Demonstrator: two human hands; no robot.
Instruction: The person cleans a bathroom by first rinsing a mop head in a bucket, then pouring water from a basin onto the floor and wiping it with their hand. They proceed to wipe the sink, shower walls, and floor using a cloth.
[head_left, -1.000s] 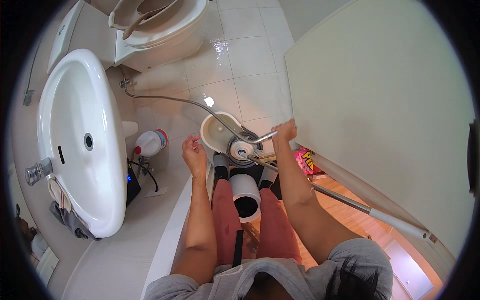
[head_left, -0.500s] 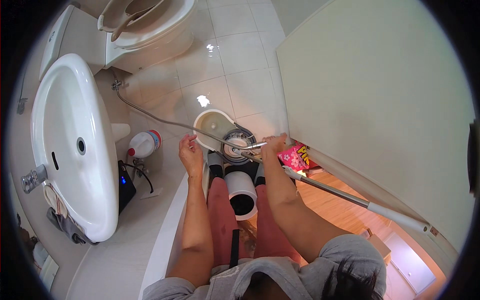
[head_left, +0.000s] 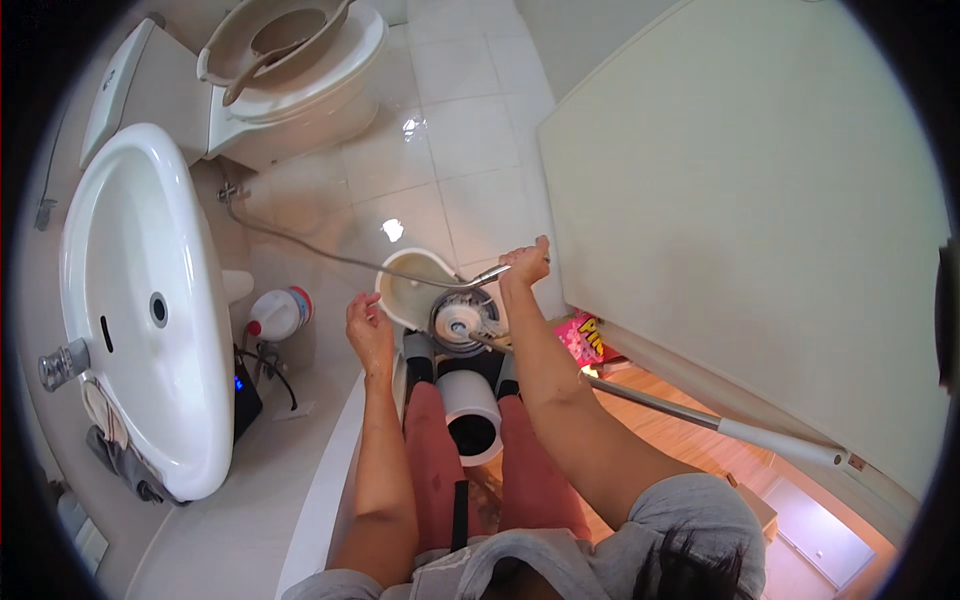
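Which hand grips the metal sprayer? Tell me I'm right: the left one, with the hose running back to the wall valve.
Wrong hand: the head view shows the right hand gripping the metal sprayer. The hose does run back to the wall valve.

The floor [head_left: 468, 135] is laid with pale square tiles, shiny with bright glints of light. A cream bucket [head_left: 388, 296] stands on it near the doorway, and a white toilet [head_left: 318, 125] stands farther back. Toward the person, the tiles give way to an orange-brown wooden floor [head_left: 640, 428].
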